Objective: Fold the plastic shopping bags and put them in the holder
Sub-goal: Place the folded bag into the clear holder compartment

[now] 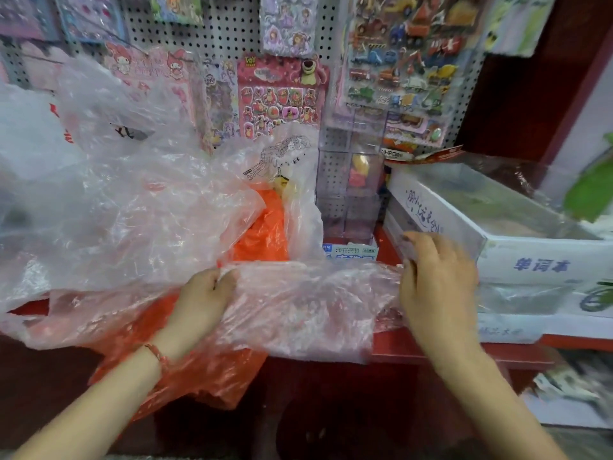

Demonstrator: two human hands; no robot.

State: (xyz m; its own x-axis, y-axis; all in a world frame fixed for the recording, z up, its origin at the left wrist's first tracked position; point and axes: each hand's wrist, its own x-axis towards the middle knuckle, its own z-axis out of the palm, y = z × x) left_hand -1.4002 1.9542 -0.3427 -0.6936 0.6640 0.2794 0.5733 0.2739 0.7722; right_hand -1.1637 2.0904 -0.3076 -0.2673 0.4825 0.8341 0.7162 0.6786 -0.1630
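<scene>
both hands on one clear pinkish bag (308,303), stretched flat left-right along the front edge of the red counter (398,346), lower part drooping over that edge
left hand (207,292): fingers curled tight over the bag's top edge, near mid-counter; red cord on the wrist
right hand (438,280): fingers bent down, pinching the bag's right end, just beside the white carton (537,260); motion blur, exact finger contact unclear
orange bag (205,380) lies under the clear one at left, hanging off the front edge
more orange plastic behind, partly under the loose bag pile (116,210) that fills the left side of the counter
back edge: clear acrylic case (351,187) standing against the pegboard (225,38), small blue-white pack (353,252) in front of it
sticker sheets (282,101) hang on the pegboard
carton sits at the counter's right end, covered with plastic film
</scene>
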